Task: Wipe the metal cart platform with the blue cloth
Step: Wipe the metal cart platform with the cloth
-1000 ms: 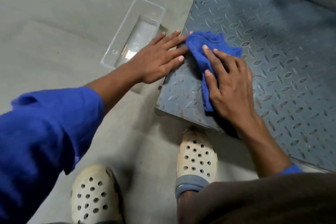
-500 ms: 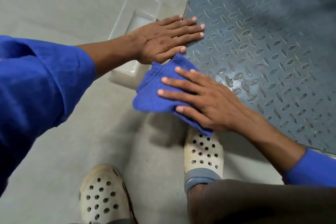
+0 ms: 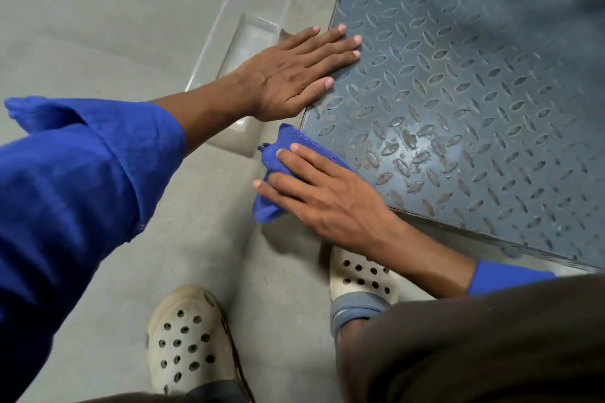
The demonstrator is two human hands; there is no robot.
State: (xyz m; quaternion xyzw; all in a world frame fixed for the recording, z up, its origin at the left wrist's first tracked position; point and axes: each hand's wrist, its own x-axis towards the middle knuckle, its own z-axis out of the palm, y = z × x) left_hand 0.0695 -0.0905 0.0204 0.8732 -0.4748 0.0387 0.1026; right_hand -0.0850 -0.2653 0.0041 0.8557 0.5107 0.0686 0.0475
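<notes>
The metal cart platform (image 3: 458,82) is a grey-blue tread plate filling the upper right of the head view. The blue cloth (image 3: 273,162) is bunched at the platform's near left corner and hangs partly over the edge. My right hand (image 3: 327,196) presses flat on the cloth with straight fingers pointing left. My left hand (image 3: 294,72) rests flat on the platform's left edge, fingers straight, holding nothing. A damp, shiny patch shows on the plate just right of the cloth.
A clear plastic tray (image 3: 242,42) lies on the concrete floor left of the platform, partly under my left wrist. My two pale perforated clogs (image 3: 193,340) stand on the floor below the platform's near corner.
My right hand dragged the cloth from the platform's left edge back to its near corner and over the edge. My left hand slid further up the left edge.
</notes>
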